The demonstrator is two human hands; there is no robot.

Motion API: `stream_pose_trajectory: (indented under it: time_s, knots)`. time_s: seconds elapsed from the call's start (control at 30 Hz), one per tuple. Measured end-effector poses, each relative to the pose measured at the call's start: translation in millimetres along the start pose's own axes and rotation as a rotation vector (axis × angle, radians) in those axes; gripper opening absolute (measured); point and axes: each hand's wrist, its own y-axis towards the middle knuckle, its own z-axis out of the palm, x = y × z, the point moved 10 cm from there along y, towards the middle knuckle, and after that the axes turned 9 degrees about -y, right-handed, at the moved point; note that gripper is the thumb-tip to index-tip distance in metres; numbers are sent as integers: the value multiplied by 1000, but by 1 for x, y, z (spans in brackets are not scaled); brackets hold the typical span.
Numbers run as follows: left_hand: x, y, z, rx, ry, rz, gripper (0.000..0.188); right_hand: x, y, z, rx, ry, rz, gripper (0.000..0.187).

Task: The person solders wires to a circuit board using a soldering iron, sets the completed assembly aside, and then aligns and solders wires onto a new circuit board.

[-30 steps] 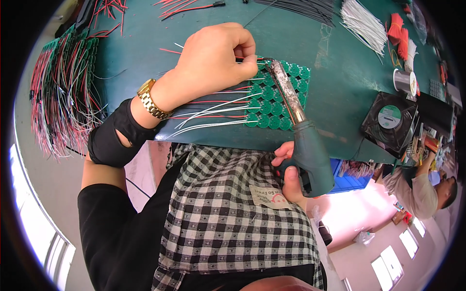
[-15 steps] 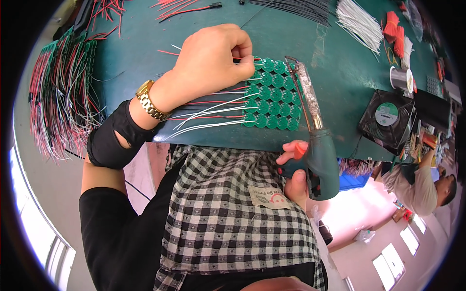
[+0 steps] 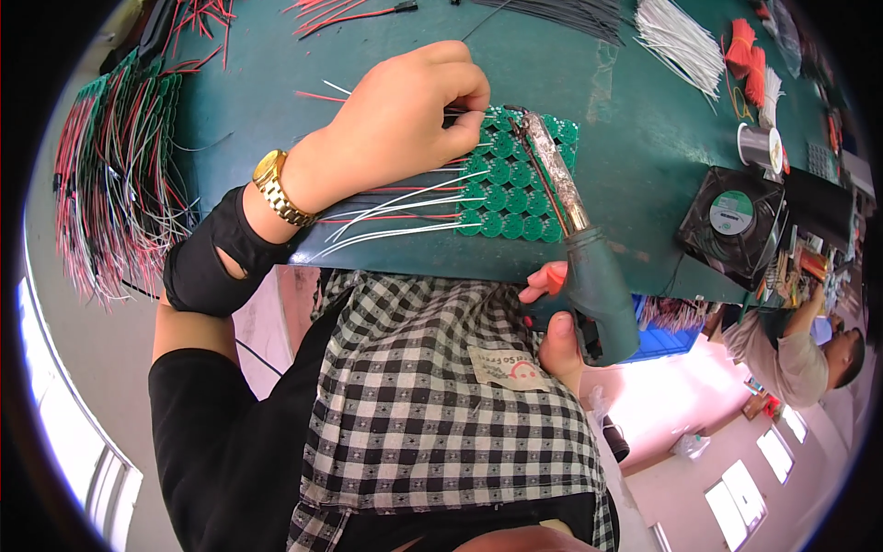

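My left hand [image 3: 409, 110] is closed in a pinch at the upper left corner of a green circuit board panel [image 3: 518, 200] made of round boards. A thin wire [image 3: 320, 96] runs under this hand toward the panel; its pinched end is mostly hidden by the fingers. Along the panel's left side, white, red and black wires [image 3: 395, 211] stick out toward the left. Below the panel, my right hand [image 3: 557, 342] grips the handle of a dark green soldering gun [image 3: 600, 285]. Its long metal barrel slants over the panel, with the tip near my left fingertips.
Bundles of wired boards [image 3: 115, 184] hang at the table's left edge. Loose white wires [image 3: 681, 46], dark wires [image 3: 570, 17] and red wires [image 3: 340, 17] lie at the back. To the right stand a solder spool [image 3: 760, 147] and a black fan [image 3: 733, 225]. Another person [image 3: 786, 354] sits far right.
The soldering gun's tip has swung left across the panel, closer to my left fingers. My left hand has shifted slightly right, and the panel slightly left.
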Motion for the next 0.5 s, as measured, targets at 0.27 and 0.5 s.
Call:
stream_pose_trajectory:
  time_s: [0.27,0.5]
  knots:
    - [14,3,1,6,13,-131,8,-6,-1,1,3,43,95,48]
    - [20,6,0,16,9,-246,8,-5,2,2,-21,73,175,58]
